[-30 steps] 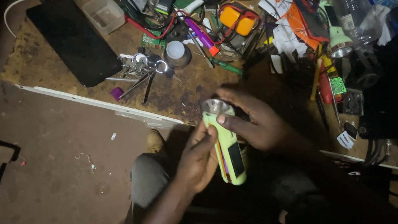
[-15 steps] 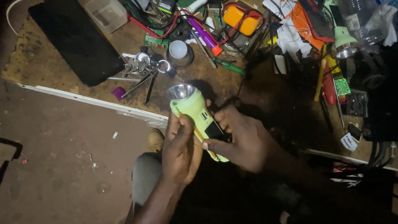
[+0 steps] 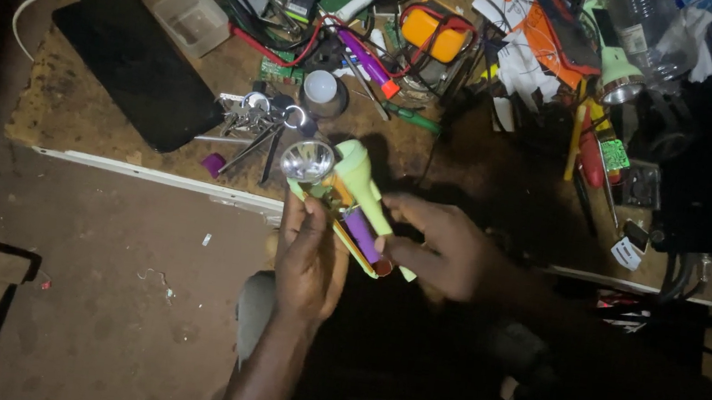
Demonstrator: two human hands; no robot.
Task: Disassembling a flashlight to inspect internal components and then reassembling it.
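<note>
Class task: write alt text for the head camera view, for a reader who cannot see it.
Two hands hold a light green torch split open, a purple battery showing inside; the left hand grips the reflector end, the right hand the handle. Behind is a cluttered workbench with a black tablet, keys and wires.

A black flat screen point(image 3: 139, 65) lies dark on the bench, up and left of the left hand point(image 3: 309, 262). A small white tag point(image 3: 626, 253) sits right of the right hand point(image 3: 441, 247); orange-and-white printed papers point(image 3: 523, 17) lie above it.
</note>
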